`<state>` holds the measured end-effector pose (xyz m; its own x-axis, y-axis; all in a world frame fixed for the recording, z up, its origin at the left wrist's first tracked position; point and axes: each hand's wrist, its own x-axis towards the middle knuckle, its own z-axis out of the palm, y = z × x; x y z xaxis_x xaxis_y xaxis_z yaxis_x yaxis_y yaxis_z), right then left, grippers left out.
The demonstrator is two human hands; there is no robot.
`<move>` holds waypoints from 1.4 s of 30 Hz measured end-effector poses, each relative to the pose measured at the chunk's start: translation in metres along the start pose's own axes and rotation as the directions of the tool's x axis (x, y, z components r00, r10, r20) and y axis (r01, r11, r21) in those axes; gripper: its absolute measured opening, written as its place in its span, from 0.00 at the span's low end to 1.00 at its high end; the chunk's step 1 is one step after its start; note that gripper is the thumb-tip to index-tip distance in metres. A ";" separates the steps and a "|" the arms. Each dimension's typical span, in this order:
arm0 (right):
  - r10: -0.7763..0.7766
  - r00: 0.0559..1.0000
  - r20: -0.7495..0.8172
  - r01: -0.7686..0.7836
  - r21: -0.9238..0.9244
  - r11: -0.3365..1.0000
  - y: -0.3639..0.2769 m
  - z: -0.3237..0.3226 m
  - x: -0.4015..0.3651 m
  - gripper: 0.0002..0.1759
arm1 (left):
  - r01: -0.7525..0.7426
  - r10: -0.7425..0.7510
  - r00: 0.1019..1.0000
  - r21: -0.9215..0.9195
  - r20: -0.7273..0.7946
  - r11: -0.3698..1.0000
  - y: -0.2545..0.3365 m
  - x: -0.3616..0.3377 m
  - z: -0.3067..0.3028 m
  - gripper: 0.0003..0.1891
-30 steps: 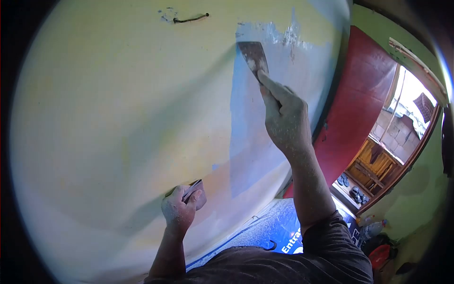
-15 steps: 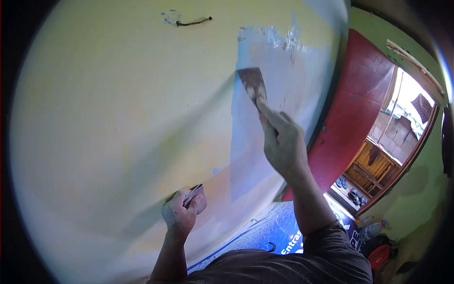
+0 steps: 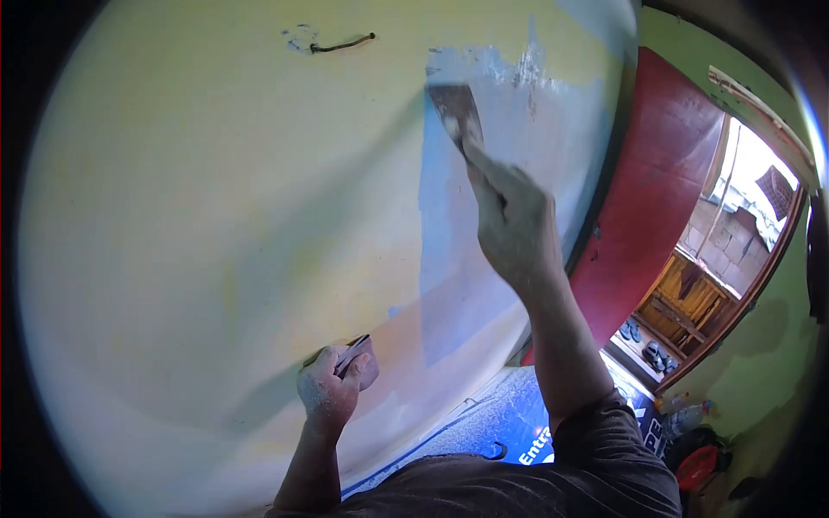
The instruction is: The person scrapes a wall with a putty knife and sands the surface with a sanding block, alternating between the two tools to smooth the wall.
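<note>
My right hand [image 3: 516, 220] is closed round the handle of a scraper [image 3: 456, 110], its wide blade against the wall near the top left of a bluish patch [image 3: 492, 198]. Lower down, my left hand [image 3: 331, 384] grips a small flat block [image 3: 358, 361] close to the pale yellow wall [image 3: 173, 216]. Dust coats the fingers of this hand. The scraper's handle is mostly hidden by my right hand.
A bent metal rod [image 3: 343, 43] sticks out of the wall at the top. Right of the wall stands a red door [image 3: 648, 173] beside an open doorway. A dusty blue banner [image 3: 509, 414] covers the floor, with bottles [image 3: 685, 418] at the right.
My right hand and the scraper have moved up along the left edge of the bluish patch. My left hand stays in nearly the same place, holding the block.
</note>
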<state>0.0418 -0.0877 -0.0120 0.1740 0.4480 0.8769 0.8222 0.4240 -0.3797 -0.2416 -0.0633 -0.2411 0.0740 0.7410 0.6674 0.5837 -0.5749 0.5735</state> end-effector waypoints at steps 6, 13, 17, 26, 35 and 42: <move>-0.031 0.999 -0.037 0.032 0.037 0.999 0.018 0.003 -0.004 0.22 | 0.059 -0.058 0.998 -0.023 0.037 0.998 0.005 0.001 -0.004 0.15; 0.095 0.996 -0.001 -0.094 0.054 0.994 0.023 -0.013 0.006 0.20 | 0.015 -0.014 0.999 -0.013 0.032 1.000 -0.001 0.000 -0.003 0.15; 0.078 0.997 0.020 -0.080 0.106 0.991 0.032 -0.020 0.014 0.20 | 0.003 -0.003 1.000 -0.030 0.002 1.000 0.007 0.002 -0.005 0.15; 0.165 0.985 0.051 -0.172 0.198 0.965 0.031 -0.029 0.034 0.20 | 0.023 -0.023 0.999 0.005 0.044 1.000 0.001 0.001 -0.005 0.16; 0.026 0.997 -0.079 -0.015 0.140 0.990 0.059 -0.011 0.045 0.21 | 0.039 -0.039 0.999 0.000 0.037 0.999 0.006 0.001 -0.007 0.15; -0.047 0.986 -0.162 0.071 0.141 0.988 0.107 0.014 -0.006 0.20 | 0.072 -0.073 0.997 0.039 0.028 0.997 0.008 0.002 -0.005 0.16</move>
<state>0.1210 -0.0339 -0.0623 0.2205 0.2936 0.9301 0.7481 0.5610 -0.3545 -0.2406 -0.0681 -0.2327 0.0536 0.7903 0.6104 0.6186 -0.5061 0.6010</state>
